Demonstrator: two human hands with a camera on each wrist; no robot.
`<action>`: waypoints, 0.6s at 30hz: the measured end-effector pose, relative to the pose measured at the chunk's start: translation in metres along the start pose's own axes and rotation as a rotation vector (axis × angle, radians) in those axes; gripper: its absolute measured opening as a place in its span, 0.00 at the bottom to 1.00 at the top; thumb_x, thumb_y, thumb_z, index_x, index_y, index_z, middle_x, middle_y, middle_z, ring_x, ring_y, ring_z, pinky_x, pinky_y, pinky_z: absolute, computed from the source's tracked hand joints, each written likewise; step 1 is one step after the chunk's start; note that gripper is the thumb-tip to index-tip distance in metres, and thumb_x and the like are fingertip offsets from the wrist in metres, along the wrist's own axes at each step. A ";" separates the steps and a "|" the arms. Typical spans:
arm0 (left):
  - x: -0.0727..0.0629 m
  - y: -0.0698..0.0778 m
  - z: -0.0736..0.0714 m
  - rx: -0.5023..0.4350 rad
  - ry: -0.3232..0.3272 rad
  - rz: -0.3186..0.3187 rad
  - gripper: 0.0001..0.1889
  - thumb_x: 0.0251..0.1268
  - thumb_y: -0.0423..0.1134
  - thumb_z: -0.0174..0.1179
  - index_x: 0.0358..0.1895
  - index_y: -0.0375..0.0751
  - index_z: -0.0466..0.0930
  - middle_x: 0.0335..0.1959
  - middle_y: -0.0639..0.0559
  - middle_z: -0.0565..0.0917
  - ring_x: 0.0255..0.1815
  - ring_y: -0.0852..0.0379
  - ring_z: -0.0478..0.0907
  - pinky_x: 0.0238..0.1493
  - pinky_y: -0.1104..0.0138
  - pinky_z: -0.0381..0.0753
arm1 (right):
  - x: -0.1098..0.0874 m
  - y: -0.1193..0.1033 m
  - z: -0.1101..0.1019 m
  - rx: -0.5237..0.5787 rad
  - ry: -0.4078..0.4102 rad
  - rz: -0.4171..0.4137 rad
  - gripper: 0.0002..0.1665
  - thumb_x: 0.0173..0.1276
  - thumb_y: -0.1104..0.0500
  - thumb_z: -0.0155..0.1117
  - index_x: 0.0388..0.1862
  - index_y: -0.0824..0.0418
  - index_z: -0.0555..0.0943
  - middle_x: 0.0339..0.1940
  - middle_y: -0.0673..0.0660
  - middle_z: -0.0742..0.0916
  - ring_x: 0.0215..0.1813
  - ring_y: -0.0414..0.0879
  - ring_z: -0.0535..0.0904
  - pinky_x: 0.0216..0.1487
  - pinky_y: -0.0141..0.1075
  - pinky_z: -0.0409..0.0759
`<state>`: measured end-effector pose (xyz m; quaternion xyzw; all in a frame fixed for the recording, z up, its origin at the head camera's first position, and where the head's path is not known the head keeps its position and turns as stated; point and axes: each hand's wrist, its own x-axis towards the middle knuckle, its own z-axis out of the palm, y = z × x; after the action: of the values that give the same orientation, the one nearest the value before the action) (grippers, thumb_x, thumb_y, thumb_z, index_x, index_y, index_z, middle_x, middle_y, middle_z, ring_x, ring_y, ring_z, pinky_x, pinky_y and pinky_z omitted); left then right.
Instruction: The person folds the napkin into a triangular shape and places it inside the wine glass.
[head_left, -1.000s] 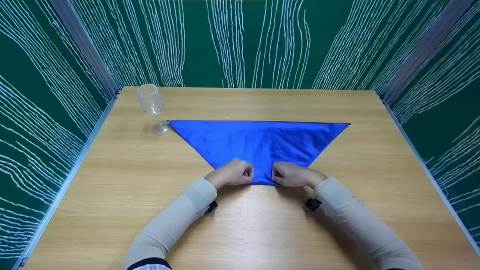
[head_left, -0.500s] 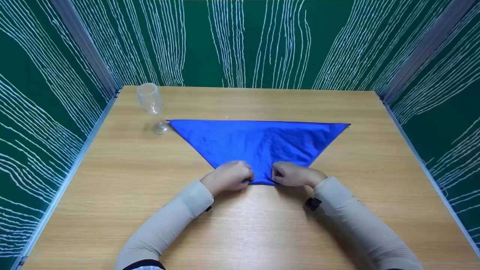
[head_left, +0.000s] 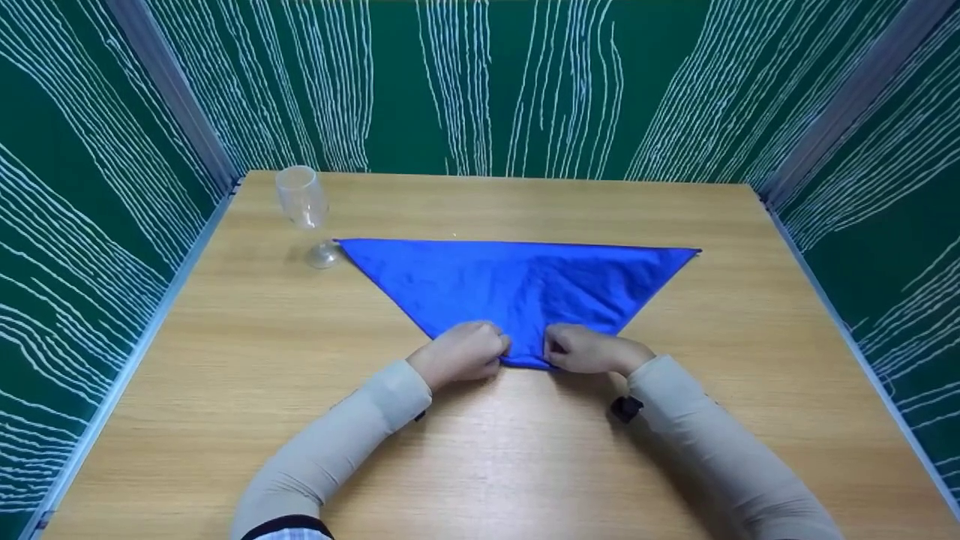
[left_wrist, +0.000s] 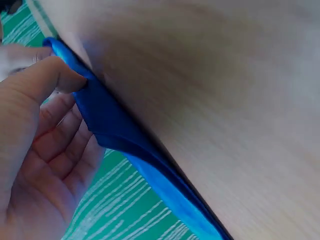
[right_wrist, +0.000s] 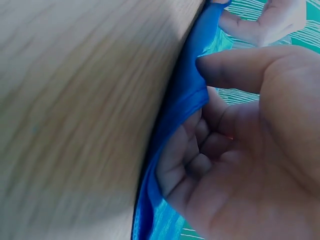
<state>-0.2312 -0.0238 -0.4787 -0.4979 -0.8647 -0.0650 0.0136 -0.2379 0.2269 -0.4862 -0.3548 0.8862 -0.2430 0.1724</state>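
A blue cloth (head_left: 480, 281) lies on the wooden table, its long straight edge at the back and its narrow folded edge toward the person. At the left part of that near edge, my left hand (head_left: 463, 351) pinches the cloth. The left wrist view shows the thumb (left_wrist: 67, 77) pressing on the folded cloth (left_wrist: 107, 115), with curled fingers behind it. My right hand (head_left: 589, 349) pinches the same edge a short way to the right. In the right wrist view its thumb (right_wrist: 235, 70) and curled fingers hold the blue fold (right_wrist: 185, 90).
An upright clear wine glass (head_left: 304, 199) stands at the back left, its foot close to the cloth's left corner. Green walls with white wavy lines (head_left: 420, 90) enclose the table (head_left: 225, 337) at the back and both sides.
My left hand has turned at the wrist, its knuckles now facing up, and the near edge beside it looks slightly rolled. The right hand, the cloth's far corners and the glass stay put.
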 end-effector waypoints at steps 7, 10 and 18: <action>0.005 -0.027 -0.002 -0.324 -0.107 -0.013 0.08 0.66 0.30 0.59 0.43 0.35 0.87 0.40 0.48 0.87 0.42 0.55 0.83 0.48 0.66 0.81 | -0.001 -0.002 -0.001 0.033 0.001 -0.007 0.06 0.69 0.68 0.57 0.30 0.61 0.75 0.28 0.48 0.76 0.33 0.42 0.70 0.37 0.36 0.70; 0.008 -0.035 -0.002 -0.410 -0.147 -0.046 0.10 0.67 0.32 0.59 0.46 0.36 0.87 0.42 0.48 0.87 0.44 0.56 0.82 0.49 0.67 0.79 | -0.001 -0.001 -0.001 0.043 -0.001 -0.004 0.06 0.70 0.67 0.57 0.31 0.62 0.75 0.29 0.49 0.76 0.33 0.42 0.70 0.37 0.36 0.70; 0.009 -0.039 0.000 -0.459 -0.132 -0.055 0.10 0.66 0.32 0.59 0.46 0.37 0.87 0.41 0.49 0.87 0.42 0.58 0.81 0.47 0.68 0.79 | -0.006 -0.001 0.001 0.047 0.026 0.002 0.05 0.73 0.66 0.55 0.34 0.61 0.74 0.31 0.49 0.76 0.36 0.43 0.71 0.40 0.38 0.71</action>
<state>-0.2689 -0.0355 -0.4819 -0.4676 -0.8394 -0.2276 -0.1582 -0.2332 0.2305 -0.4854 -0.3465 0.8828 -0.2681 0.1697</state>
